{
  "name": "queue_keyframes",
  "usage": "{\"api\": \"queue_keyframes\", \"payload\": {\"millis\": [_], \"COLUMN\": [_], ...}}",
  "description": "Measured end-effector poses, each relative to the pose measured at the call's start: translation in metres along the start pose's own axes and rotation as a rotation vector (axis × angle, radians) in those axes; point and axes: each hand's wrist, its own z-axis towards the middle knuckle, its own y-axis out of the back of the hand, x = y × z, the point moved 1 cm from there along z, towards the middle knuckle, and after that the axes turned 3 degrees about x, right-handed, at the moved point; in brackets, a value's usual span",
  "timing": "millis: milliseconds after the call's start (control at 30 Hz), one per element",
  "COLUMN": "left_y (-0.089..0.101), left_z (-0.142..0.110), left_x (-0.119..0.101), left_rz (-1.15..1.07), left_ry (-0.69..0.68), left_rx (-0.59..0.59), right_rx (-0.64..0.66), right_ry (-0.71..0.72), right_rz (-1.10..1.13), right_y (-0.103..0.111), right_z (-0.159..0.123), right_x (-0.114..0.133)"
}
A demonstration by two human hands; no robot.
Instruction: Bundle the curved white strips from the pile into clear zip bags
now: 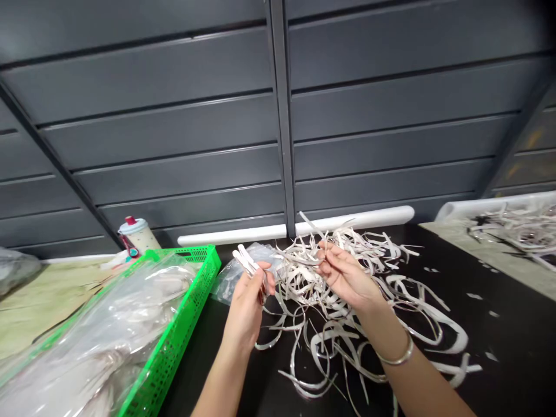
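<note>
We've got a small bundle of white strips [247, 260] in our L hand [248, 298], fingers closed around it, ends sticking up past the thumb. Our R hand [345, 278], w/ a silvery bangle [400, 354] on its wrist, has thumb & fingertips pinched on a thin strip [309, 222], approx. over the pile; its tip points up & L. Hands are apart, L hand nearer the basket.

Below & behind both we see a loose pile of curved strips [304, 284], white w/ some shiny edges, tangled at ctr. & more spread out toward us & to the R. It lies on the black tabletop [516, 353], w/ a few small white scraps [493, 314] to the R. Just L of the pile, partly behind our L hand, is a clear plastic bag [225, 281], flat on the table.

Farther L: green basket [174, 341], slatted/perforated, w/ clear bags of pale strips [139, 301] in it. Behind it, a pale cup [142, 236] w/ a blue lid & red top. At the back, white rolls [365, 219] run along the base of the dk. grey panel wall [174, 116]. Far R, on a lighter surface [460, 234], a 2nd heap of strips [532, 231].
</note>
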Motion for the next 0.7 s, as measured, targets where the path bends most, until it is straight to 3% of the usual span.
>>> {"api": "queue_keyframes", "payload": {"millis": [267, 400, 567, 700], "left_y": [-0.008, -0.011, -0.012, -0.012], "left_z": [-0.004, -0.006, -0.009, -0.012], "left_x": [0.004, 0.006, 0.006, 0.005], "left_rz": [-0.064, -0.101, -0.135, -0.126], "left_ry": [0.005, -0.030, -0.040, -0.007], "left_rx": [0.039, 0.101, 0.074, 0.092], "right_rx": [-0.157, -0.230, -0.298, -0.249], "right_ry": [-0.240, -0.312, -0.362, -0.446], "right_rz": [0.431, 0.490, 0.506, 0.455], "right_y": [-0.028, -0.039, -0.048, -0.048], "right_z": [-0.011, -0.015, -0.018, -0.022], "right_x": [-0.028, -0.039, -0.049, -0.060]}}
